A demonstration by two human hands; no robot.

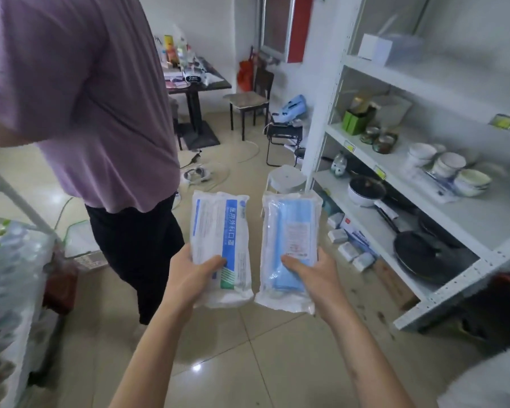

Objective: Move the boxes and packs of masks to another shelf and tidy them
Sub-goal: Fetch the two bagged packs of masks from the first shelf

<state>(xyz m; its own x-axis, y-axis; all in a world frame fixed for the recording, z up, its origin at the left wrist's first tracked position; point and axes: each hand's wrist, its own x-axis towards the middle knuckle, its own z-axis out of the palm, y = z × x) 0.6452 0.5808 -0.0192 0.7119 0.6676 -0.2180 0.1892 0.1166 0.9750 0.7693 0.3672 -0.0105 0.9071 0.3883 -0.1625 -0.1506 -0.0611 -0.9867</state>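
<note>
My left hand (pixel 189 276) grips the lower end of a white mask pack with a blue printed stripe (pixel 218 231). My right hand (pixel 312 275) grips the lower end of a clear pack of blue masks (pixel 290 228). Both packs are held upright side by side in front of me, above the tiled floor. A white metal shelf unit (pixel 442 293) stands to my right. Small white boxes (pixel 348 250) lie on its lowest level, close to the right-hand pack.
A person in a purple shirt (pixel 95 107) stands close on my left. Bowls (pixel 449 164), jars and a green box sit on the middle shelf, pans (pixel 418 254) lower down. Wrapped bottles (pixel 9 290) stand at left. A white stool (pixel 286 178), chair and cluttered table lie ahead.
</note>
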